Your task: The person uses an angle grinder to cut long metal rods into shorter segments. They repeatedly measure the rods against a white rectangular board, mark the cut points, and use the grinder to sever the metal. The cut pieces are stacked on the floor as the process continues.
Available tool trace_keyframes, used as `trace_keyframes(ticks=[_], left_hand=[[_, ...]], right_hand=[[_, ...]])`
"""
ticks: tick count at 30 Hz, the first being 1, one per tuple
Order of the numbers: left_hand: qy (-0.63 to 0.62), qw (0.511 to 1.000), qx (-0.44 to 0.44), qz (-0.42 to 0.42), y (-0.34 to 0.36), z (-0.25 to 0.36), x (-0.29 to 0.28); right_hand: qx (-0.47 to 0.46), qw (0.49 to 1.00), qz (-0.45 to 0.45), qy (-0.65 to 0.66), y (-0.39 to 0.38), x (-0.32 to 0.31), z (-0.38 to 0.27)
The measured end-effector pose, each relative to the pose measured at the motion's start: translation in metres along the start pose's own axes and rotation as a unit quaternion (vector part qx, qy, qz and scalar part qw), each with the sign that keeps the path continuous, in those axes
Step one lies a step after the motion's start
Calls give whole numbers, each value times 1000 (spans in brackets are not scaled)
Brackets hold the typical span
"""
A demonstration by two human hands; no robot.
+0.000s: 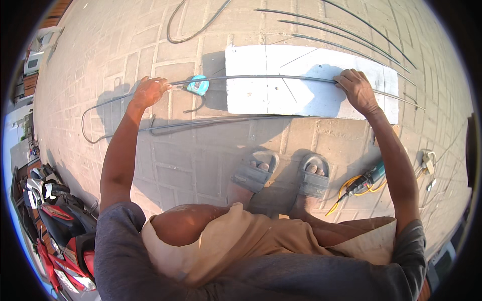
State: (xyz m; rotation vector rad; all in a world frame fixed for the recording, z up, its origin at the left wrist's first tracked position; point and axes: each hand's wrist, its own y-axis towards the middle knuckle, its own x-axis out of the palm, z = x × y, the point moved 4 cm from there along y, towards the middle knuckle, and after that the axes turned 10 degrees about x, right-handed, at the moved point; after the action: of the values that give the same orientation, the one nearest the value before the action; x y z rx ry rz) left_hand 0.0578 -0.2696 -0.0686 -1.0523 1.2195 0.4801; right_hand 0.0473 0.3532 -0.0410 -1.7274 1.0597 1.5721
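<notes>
A long thin metal rod (271, 77) runs across in front of me, curving round in a U at its left end. My left hand (151, 91) is closed round it near that bend. Towards the other end, my right hand (355, 88) grips the same rod, above the right half of a long white block (251, 98) marked with dark lines. Between my hands, just left of the block, a teal tape measure (201, 87) lies on the paving. Another bent rod (201, 122) lies along the block's near side.
Several straight rods (346, 37) lie beyond the block, and a curved rod (173, 32) lies farther left. A teal and black power tool (372, 175) with a yellow cord rests by my right sandal (313, 175). Motorbikes (63, 220) stand at the left; a power strip (428, 163) lies far right.
</notes>
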Motion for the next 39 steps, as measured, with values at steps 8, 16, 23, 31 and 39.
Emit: trace_keyframes(ticks=[8,16,23,31,39], left_hand=[[-23,999,3,-31,18,4,-15],[-51,998,37,28,8,42,-46],[-95,987,-69,-111,34,34,-57],[-219,963,-143,71,109,24,-89],[-211,963,-1,167,264,116,-126]], right_hand=[[66,996,4,-51,-23,-1,19],[63,996,-35,-45,-28,-6,33],[82,993,7,81,-24,-12,31],[126,982,-7,139,-19,-25,25],[289,951,32,105,23,-18,139]])
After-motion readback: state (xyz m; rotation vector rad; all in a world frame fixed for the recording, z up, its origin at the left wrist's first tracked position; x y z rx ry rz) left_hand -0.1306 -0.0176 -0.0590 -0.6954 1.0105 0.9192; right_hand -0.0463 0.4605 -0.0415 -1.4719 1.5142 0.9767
